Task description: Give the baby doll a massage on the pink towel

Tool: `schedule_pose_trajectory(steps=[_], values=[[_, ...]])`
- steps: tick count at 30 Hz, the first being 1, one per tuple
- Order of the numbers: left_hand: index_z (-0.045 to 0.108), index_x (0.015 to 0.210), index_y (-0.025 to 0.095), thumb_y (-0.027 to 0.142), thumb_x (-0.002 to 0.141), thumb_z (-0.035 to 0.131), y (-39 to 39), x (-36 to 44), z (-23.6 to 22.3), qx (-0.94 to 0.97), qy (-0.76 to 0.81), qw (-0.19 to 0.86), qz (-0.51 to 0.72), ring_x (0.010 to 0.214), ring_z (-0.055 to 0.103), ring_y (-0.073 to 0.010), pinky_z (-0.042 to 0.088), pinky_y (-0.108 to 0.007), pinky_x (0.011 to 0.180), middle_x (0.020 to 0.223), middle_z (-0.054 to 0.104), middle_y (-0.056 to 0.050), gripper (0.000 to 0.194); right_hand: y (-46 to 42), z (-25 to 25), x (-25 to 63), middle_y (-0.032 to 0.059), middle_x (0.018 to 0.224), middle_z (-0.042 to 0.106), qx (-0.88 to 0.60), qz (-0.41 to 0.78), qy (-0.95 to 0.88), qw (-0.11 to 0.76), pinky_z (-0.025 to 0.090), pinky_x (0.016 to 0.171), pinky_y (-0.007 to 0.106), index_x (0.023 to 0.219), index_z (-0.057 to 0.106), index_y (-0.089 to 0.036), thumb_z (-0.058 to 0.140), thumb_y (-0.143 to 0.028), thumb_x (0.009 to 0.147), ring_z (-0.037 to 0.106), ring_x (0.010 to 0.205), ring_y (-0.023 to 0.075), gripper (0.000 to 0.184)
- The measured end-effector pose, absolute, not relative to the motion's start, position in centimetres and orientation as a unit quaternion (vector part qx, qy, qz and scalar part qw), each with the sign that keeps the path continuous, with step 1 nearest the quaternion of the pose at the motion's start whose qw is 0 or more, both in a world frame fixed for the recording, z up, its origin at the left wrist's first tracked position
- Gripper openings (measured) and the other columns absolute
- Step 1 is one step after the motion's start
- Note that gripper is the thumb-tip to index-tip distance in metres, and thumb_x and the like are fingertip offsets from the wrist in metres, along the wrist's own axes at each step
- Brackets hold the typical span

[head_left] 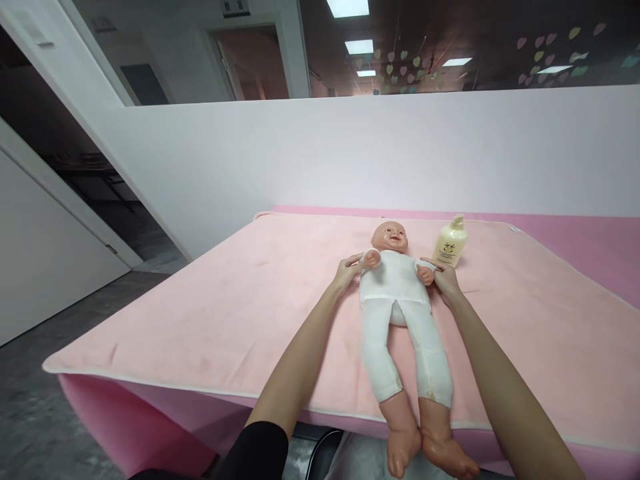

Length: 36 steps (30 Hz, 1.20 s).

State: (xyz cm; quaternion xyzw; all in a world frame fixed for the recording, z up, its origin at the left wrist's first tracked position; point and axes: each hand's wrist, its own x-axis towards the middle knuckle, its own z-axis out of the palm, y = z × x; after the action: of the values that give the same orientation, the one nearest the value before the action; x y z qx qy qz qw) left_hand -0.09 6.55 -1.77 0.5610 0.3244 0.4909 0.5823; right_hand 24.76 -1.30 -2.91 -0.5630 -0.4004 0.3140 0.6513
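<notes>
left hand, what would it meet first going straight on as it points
The left hand would likely meet the doll's hand beside it first; they seem to touch, though depth is unclear.

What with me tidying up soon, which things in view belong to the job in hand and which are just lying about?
In the job:
doll, left hand and right hand at its arms
blanket, under it

Apparently just about:
bottle, standing, seemingly unheld
</notes>
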Motion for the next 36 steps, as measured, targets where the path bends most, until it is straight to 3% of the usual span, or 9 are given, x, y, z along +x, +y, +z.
schedule_pose_trajectory(steps=[5,10,14,18,22,27,30,33,36], values=[[0.068,0.091,0.014,0.045,0.065,0.066,6.6,0.3,-1.9,0.564,0.326,0.567,0.504,0.083,0.058,-0.0157,0.043,-0.027,0.075,0.097,0.067,-0.008,0.041,-1.3,-2.4,23.6,0.0,0.06,0.056,-0.609,0.296,-0.408,0.613,0.035,0.043,0.023,0.093,0.066,-0.014,0.053,-0.031,0.058,0.041,0.047,0.0101,0.042],[0.066,0.084,0.012,0.054,0.074,0.05,7.1,0.7,-2.6,0.602,0.427,0.451,0.501,0.06,0.05,-0.0111,0.037,-0.023,0.058,0.069,0.064,-0.004,0.046,-0.9,-2.5,23.5,0.002,0.061,0.055,-0.632,0.173,-0.5,0.566,0.035,0.054,0.024,0.073,0.062,-0.013,0.051,-0.044,0.066,0.045,0.058,0.0128,0.034],[0.065,0.079,0.013,0.051,0.076,0.047,7.3,0.8,-2.8,0.602,0.454,0.424,0.502,0.063,0.051,-0.0131,0.036,-0.024,0.058,0.065,0.062,-0.004,0.043,-0.6,-2.6,23.7,0.0037,0.055,0.052,-0.694,0.139,-0.474,0.523,0.031,0.051,0.025,0.057,0.055,-0.014,0.051,-0.055,0.065,0.044,0.055,0.0137,0.042],[0.066,0.087,0.014,0.037,0.071,0.053,7.2,0.3,-2.2,0.572,0.382,0.523,0.504,0.073,0.055,-0.0142,0.04,-0.025,0.067,0.081,0.066,-0.005,0.03,-0.8,-2.6,24.2,0.0015,0.056,0.055,-0.644,0.276,-0.434,0.567,0.032,0.047,0.024,0.071,0.061,-0.013,0.061,-0.047,0.057,0.044,0.05,0.0114,0.037],[0.065,0.099,0.018,0.014,0.055,0.06,7.0,-0.7,-1.7,0.552,0.302,0.603,0.491,0.091,0.057,-0.0168,0.04,-0.028,0.082,0.102,0.065,-0.006,0.045,-1.1,-3.0,25.0,0.0035,0.073,0.063,-0.568,0.365,-0.41,0.613,0.041,0.053,0.024,0.077,0.067,-0.015,0.062,-0.028,0.052,0.054,0.061,0.0124,0.029],[0.065,0.067,0.015,0.014,0.048,0.066,7.2,-1.4,-2.1,0.528,0.286,0.628,0.496,0.084,0.058,-0.0167,0.043,-0.03,0.08,0.091,0.066,-0.005,0.019,-0.8,-3.9,25.5,0.0045,0.088,0.066,-0.534,0.327,-0.409,0.664,0.047,0.07,0.027,0.064,0.068,-0.02,0.054,-0.019,0.054,0.058,0.086,0.017,0.017],[0.068,0.072,0.015,0.018,0.046,0.072,7.2,-1.5,-1.9,0.54,0.282,0.626,0.487,0.088,0.058,-0.0196,0.043,-0.032,0.081,0.095,0.066,-0.008,0.026,-0.5,-4.1,25.4,0.0049,0.091,0.066,-0.536,0.317,-0.405,0.67,0.047,0.072,0.026,0.073,0.071,-0.019,0.05,-0.017,0.052,0.058,0.087,0.0164,0.029],[0.069,0.09,0.014,0.027,0.05,0.075,6.9,-1.3,-1.5,0.558,0.29,0.625,0.463,0.091,0.058,-0.0223,0.043,-0.034,0.082,0.097,0.067,-0.011,0.042,-0.5,-3.8,24.7,0.0035,0.075,0.065,-0.562,0.315,-0.398,0.653,0.044,0.059,0.024,0.09,0.07,-0.016,0.05,-0.019,0.053,0.055,0.066,0.0128,0.043],[0.068,0.097,0.014,0.035,0.057,0.072,6.6,-0.6,-1.4,0.571,0.309,0.592,0.477,0.087,0.058,-0.0199,0.042,-0.031,0.079,0.099,0.066,-0.011,0.046,-0.5,-3.4,23.9,-0.0024,0.051,0.053,-0.604,0.301,-0.396,0.623,0.033,0.044,0.023,0.106,0.065,-0.014,0.049,-0.026,0.058,0.036,0.042,0.0085,0.051]])
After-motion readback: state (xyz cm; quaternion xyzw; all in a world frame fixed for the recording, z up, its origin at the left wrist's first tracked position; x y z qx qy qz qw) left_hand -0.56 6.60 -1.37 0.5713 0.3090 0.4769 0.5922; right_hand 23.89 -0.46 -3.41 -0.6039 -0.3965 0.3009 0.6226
